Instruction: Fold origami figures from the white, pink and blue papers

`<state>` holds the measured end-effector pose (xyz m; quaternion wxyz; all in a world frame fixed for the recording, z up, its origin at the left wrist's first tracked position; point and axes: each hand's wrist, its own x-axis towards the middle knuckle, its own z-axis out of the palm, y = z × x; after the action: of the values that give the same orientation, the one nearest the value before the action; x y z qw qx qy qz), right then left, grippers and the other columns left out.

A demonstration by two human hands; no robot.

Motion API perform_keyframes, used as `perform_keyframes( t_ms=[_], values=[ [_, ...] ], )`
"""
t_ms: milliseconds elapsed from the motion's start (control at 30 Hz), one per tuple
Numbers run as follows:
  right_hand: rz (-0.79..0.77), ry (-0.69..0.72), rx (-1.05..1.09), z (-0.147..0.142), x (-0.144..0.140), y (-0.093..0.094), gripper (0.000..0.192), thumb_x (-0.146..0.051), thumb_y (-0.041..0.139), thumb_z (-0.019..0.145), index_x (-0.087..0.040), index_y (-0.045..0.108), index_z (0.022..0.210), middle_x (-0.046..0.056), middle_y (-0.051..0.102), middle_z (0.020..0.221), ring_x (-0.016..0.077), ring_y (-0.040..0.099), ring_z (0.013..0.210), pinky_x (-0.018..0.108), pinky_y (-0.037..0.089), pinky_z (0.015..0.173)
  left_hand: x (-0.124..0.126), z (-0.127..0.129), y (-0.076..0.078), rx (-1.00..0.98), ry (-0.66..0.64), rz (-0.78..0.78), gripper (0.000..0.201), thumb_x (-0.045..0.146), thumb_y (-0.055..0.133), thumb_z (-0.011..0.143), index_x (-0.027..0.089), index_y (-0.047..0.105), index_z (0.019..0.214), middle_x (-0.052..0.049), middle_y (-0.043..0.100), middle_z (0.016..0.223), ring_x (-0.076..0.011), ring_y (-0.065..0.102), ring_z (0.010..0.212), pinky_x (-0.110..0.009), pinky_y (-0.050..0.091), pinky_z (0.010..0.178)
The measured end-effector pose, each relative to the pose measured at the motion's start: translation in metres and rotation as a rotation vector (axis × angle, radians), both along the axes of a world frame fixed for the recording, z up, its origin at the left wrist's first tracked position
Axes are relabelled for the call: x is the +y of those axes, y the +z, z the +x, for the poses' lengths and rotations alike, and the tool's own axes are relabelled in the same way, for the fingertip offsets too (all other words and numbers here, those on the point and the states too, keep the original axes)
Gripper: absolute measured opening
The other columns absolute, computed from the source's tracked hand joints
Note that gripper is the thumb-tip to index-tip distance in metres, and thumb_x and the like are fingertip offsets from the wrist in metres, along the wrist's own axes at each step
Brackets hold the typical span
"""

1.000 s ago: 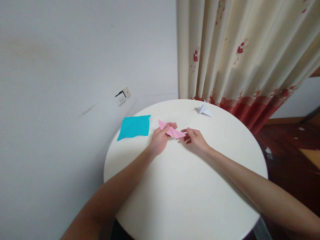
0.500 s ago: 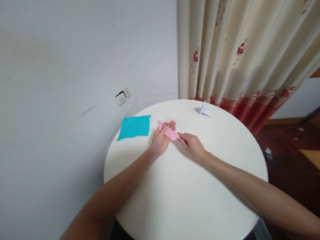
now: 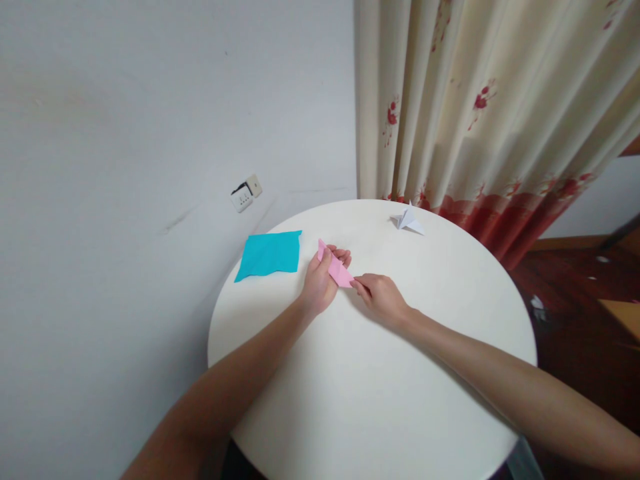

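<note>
A: Head view shows the left hand (image 3: 320, 283) cupping a folded pink paper (image 3: 336, 269) from below, fingers curled over its far end, near the far-left part of the round white surface (image 3: 380, 393). The right hand (image 3: 383, 298) pinches the paper's near tip between thumb and forefinger.

B: So both hands have a closed grip on the same piece?

A: Yes, one at each end, and the paper sits just above the surface between them. A teal paper sheet (image 3: 270, 255) lies flat at the left edge, just beside the left hand, and a small white paper bird (image 3: 408, 221) rests near the far edge, well apart, in front of the floral curtain (image 3: 475, 107).

B: What could go wrong from here?

A: The pinch on the tip is small. Pulling the ends apart could tear the paper at a crease, and uneven pressure could set a fold crooked. A loose pinch could let the tip slip free.

B: And against the earlier frames?

A: The pink paper shows shorter and more upright than a second ago, when it stretched out long toward the right. The right hand has moved in, closer to the left. The teal sheet and the bird have not moved.
</note>
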<state>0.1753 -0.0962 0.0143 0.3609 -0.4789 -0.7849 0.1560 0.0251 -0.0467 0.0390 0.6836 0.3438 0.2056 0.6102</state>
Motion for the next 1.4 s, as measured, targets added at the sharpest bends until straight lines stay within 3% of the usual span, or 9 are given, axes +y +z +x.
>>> perform_keyframes(
  t_ms=[100, 233, 467, 700, 833, 1000, 1100, 1233, 1400],
  values=[
    [-0.11, -0.004, 0.169, -0.004, 0.0, 0.0, 0.031, -0.038, 0.049, 0.096, -0.018, 0.067, 0.082, 0.001, 0.063, 0.07, 0.0127, 0.049, 0.061, 0.025, 0.032, 0.06, -0.004, 0.003, 0.001, 0.006, -0.019, 0.012, 0.013, 0.027, 0.068, 0.088, 0.017, 0.059, 0.091, -0.002, 0.067, 0.08, -0.0142, 0.067, 0.087, -0.036, 0.046, 0.101],
    [-0.293, 0.07, 0.401, -0.007, 0.003, 0.001, 0.04, -0.044, 0.054, 0.089, -0.016, 0.056, 0.059, -0.003, 0.049, 0.054, 0.0091, 0.038, 0.051, 0.024, 0.027, 0.051, -0.01, 0.006, -0.002, 0.058, -0.07, 0.008, 0.016, 0.029, 0.067, 0.089, 0.016, 0.059, 0.094, -0.007, 0.071, 0.092, -0.0185, 0.068, 0.097, -0.041, 0.044, 0.104],
    [-0.292, 0.05, 0.548, -0.003, 0.009, -0.002, 0.038, -0.043, 0.055, 0.085, -0.016, 0.055, 0.058, -0.002, 0.049, 0.054, 0.009, 0.038, 0.051, 0.024, 0.027, 0.05, -0.011, 0.005, -0.011, 0.131, -0.204, -0.019, 0.027, 0.015, 0.071, 0.084, 0.016, 0.06, 0.108, -0.011, 0.07, 0.116, -0.0226, 0.064, 0.114, -0.044, 0.039, 0.109],
    [-0.288, 0.073, 0.395, 0.006, 0.005, 0.004, 0.037, -0.044, 0.052, 0.087, -0.016, 0.061, 0.065, -0.002, 0.053, 0.057, 0.0101, 0.041, 0.053, 0.023, 0.028, 0.051, 0.009, -0.011, -0.004, 0.163, -0.052, -0.007, 0.013, 0.018, 0.067, 0.086, 0.014, 0.063, 0.097, -0.012, 0.07, 0.115, -0.0197, 0.065, 0.11, -0.039, 0.041, 0.107],
    [-0.163, -0.127, 0.103, 0.012, 0.002, 0.009, 0.033, -0.038, 0.051, 0.089, -0.017, 0.064, 0.068, -0.001, 0.057, 0.058, 0.0107, 0.043, 0.053, 0.025, 0.025, 0.053, 0.016, -0.018, -0.002, 0.235, 0.091, -0.058, 0.017, 0.023, 0.07, 0.085, 0.018, 0.061, 0.099, -0.009, 0.064, 0.124, -0.0179, 0.063, 0.109, -0.038, 0.046, 0.101],
    [-0.052, -0.308, -0.208, 0.01, -0.001, 0.014, 0.036, -0.037, 0.047, 0.093, -0.019, 0.064, 0.067, 0.004, 0.064, 0.062, 0.0129, 0.047, 0.053, 0.028, 0.023, 0.056, 0.002, -0.008, -0.013, 0.438, -0.198, -0.084, 0.035, 0.038, 0.075, 0.081, 0.019, 0.06, 0.105, -0.01, 0.065, 0.111, -0.0188, 0.066, 0.094, -0.04, 0.051, 0.09],
    [-0.082, -0.315, -0.263, 0.006, -0.003, 0.018, 0.035, -0.037, 0.047, 0.093, -0.019, 0.066, 0.07, 0.005, 0.067, 0.067, 0.0144, 0.052, 0.057, 0.028, 0.024, 0.056, -0.005, -0.002, -0.018, 0.492, -0.216, -0.01, 0.035, 0.038, 0.075, 0.079, 0.017, 0.061, 0.104, -0.01, 0.065, 0.108, -0.0183, 0.065, 0.093, -0.037, 0.052, 0.087],
    [-0.151, -0.323, -0.181, 0.003, -0.004, 0.02, 0.047, -0.049, 0.042, 0.095, -0.019, 0.068, 0.07, 0.005, 0.068, 0.067, 0.0143, 0.053, 0.057, 0.027, 0.025, 0.056, -0.005, -0.003, -0.016, 0.526, -0.184, 0.022, 0.037, 0.038, 0.076, 0.078, 0.017, 0.061, 0.104, -0.01, 0.065, 0.108, -0.0189, 0.064, 0.093, -0.034, 0.052, 0.084],
    [-0.234, -0.337, 0.011, 0.009, 0.003, 0.014, 0.053, -0.054, 0.039, 0.095, -0.018, 0.068, 0.068, 0.003, 0.065, 0.063, 0.0124, 0.048, 0.054, 0.026, 0.026, 0.053, -0.002, -0.005, -0.013, 0.522, -0.281, 0.068, 0.035, 0.038, 0.072, 0.082, 0.017, 0.062, 0.108, -0.011, 0.065, 0.113, -0.0197, 0.063, 0.098, -0.038, 0.051, 0.091]
  ],
)
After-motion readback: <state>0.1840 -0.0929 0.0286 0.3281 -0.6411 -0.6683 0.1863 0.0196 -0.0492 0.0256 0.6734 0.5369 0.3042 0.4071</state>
